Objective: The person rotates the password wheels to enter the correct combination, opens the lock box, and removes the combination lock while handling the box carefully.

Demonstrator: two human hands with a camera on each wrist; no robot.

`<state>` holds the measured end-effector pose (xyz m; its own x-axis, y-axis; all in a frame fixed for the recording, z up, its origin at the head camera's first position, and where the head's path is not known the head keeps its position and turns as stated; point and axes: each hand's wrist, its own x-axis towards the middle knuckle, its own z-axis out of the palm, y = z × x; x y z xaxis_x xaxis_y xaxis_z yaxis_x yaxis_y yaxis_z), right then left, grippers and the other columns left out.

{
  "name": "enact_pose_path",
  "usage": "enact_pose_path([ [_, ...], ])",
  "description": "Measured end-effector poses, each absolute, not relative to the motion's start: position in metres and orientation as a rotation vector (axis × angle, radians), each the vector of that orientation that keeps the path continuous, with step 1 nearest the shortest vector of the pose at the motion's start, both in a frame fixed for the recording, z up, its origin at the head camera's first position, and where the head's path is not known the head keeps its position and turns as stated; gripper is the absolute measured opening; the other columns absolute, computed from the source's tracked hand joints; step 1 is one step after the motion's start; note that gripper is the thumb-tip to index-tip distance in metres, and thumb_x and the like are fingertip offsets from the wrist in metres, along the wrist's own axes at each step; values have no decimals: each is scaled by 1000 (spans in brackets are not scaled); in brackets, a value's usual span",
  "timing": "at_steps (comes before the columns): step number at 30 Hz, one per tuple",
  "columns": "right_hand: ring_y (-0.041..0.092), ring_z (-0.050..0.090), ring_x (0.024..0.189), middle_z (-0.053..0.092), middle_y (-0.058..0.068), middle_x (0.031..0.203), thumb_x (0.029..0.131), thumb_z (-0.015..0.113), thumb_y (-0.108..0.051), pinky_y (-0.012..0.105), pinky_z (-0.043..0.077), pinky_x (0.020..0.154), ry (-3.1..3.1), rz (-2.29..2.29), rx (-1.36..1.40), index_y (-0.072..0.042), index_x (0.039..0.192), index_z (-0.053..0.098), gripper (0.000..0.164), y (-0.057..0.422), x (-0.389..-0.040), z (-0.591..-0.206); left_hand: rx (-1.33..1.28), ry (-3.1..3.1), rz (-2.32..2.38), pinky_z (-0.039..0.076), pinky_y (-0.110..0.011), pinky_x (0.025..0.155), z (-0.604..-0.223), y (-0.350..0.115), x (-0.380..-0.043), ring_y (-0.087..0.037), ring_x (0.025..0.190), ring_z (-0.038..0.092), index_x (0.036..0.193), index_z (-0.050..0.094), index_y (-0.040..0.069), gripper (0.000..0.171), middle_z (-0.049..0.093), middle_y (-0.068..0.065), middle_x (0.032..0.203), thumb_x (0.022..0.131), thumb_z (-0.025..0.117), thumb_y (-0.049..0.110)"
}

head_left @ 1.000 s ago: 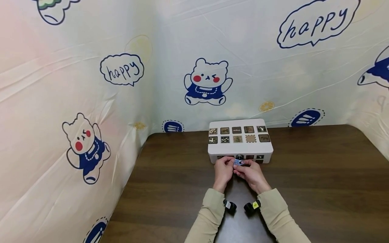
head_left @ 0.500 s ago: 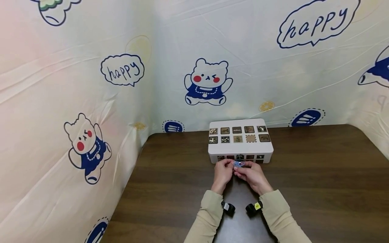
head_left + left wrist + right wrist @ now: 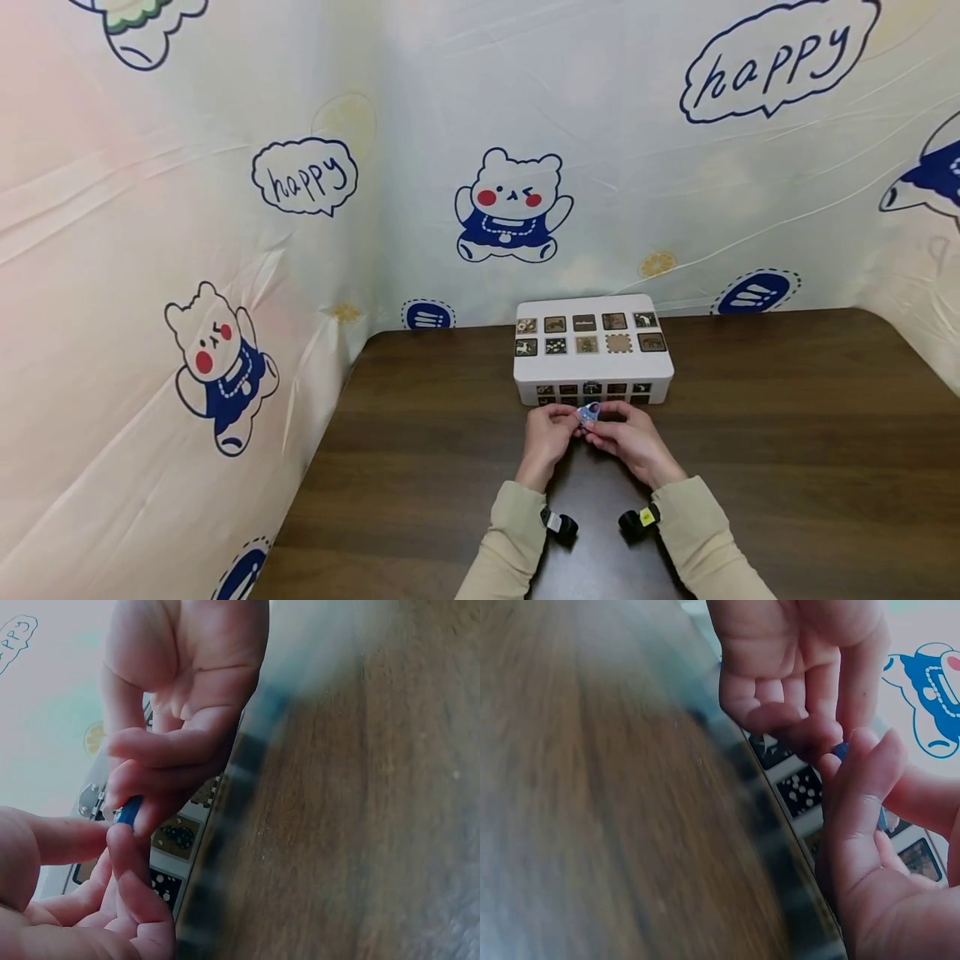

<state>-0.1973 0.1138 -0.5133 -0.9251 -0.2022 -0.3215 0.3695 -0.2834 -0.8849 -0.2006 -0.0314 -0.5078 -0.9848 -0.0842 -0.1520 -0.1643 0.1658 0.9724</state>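
Between both hands is a small flat light-blue piece [image 3: 588, 413] with a dark rounded opening at its upper end; its exact kind does not show. My left hand [image 3: 546, 437] pinches its left side between thumb and forefinger. From the other side, the thumb and fingers of my right hand [image 3: 636, 440] pinch it too. In the left wrist view only a narrow blue edge [image 3: 128, 812] shows among the fingertips. Fingers hide most of the blue piece [image 3: 840, 751] in the right wrist view. Both hands are just in front of a white box.
The white box [image 3: 592, 367], covered with small square pictures, stands shut at the back of the dark wooden table [image 3: 420, 467]. Behind and to the left hangs a pale cloth [image 3: 420, 167] printed with cartoon bears. Black cameras [image 3: 561, 528] are strapped to both wrists.
Both hands have come slightly nearer, away from the box, and the wrists have spread apart. The blue piece has been tilted, so its opening now points more upward.
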Motion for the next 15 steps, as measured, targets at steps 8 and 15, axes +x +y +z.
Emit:
enact_pose_path([
  [8,9,64,72,62,8,99,91,58,1,20,55,66,1760,-2133,130,6,138,37,52,128,-194,-513,-191,2411,1889,50,-23,53,-503,-26,-193,-14,58,67,88,69,2,9,71,-7,70,82,72,8],
  [15,9,62,70,67,4,90,92,56,-1,20,53,63,1896,-2037,60,6,139,41,50,136,-191,-508,-114,2565,1748,48,-20,54,-501,-22,-189,-6,60,62,85,70,6,12,71,-3,72,76,77,8],
])
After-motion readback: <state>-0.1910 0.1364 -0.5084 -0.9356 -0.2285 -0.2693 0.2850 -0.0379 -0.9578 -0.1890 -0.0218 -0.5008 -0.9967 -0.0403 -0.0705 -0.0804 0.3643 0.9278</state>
